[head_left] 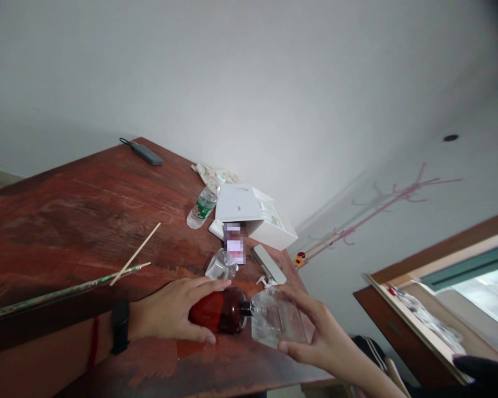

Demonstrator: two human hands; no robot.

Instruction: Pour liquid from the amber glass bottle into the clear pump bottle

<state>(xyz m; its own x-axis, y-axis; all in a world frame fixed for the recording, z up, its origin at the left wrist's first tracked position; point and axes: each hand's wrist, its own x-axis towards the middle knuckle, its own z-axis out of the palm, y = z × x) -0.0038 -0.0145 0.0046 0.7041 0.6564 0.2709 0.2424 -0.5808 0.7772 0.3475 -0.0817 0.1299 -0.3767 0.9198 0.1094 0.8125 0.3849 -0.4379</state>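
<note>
My left hand (186, 312) is wrapped around a reddish-brown translucent bottle (222, 310). The bottle appears tipped sideways, its dark threaded neck facing right. Fingers and thumb of my right hand (315, 329) grip a clear square-sided bottle (271, 318) by its sides. The two necks meet or overlap; I cannot tell whether one sits inside the other. Just behind the clear bottle is a white pump head (265, 282). A small clear plastic container (221, 265) lies beyond my left fingertips. Wet patches (195, 348) shine on the wood below the brown bottle.
On the wooden table (66, 221) are a labelled water bottle (201, 207), a white box (240, 203), a grey-white slim case (269, 264) and a dark device (146, 153). Thin sticks (136, 251) cross at left. A pink coat rack (377, 207) stands by the wall.
</note>
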